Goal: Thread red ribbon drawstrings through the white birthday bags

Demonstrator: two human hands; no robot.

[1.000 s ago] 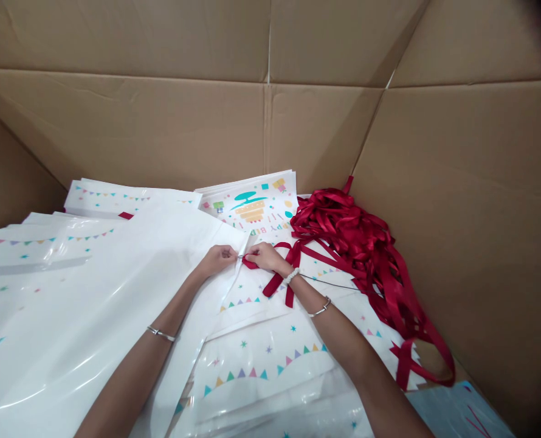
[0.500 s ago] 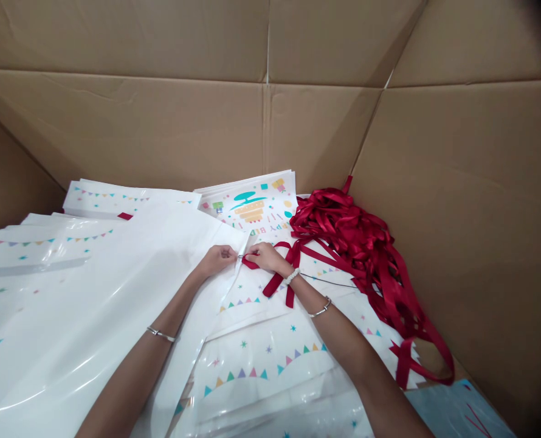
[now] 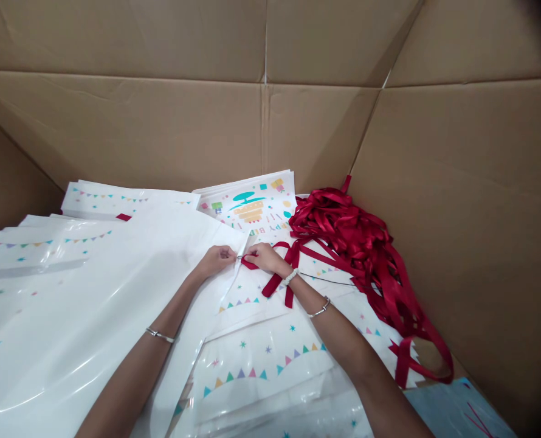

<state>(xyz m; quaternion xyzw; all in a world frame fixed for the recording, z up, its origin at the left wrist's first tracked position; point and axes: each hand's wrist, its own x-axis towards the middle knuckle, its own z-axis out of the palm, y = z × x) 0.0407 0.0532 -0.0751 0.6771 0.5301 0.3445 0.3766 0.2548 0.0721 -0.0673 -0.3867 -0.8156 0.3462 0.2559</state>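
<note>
Red ribbon [image 3: 249, 263] at the white sheet's [image 3: 129, 274] edge

Your right hand [image 3: 264, 258] pinches it; your left hand [image 3: 216, 260] has fingers narrow — what they hold, I cannot tell. Glossy printed sheets [image 3: 252, 350] lie below — brown cardboard walls [image 3: 161, 134] stand behind.

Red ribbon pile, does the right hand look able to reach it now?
Probably yes: nothing upright stands between the right hand and the red ribbon pile, though that hand is pinching a ribbon loop.

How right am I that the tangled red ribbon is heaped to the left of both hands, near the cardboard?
The side is wrong: the head view shows the tangled red ribbon heaped to the right of both left hand and right hand, near the cardboard.
</note>
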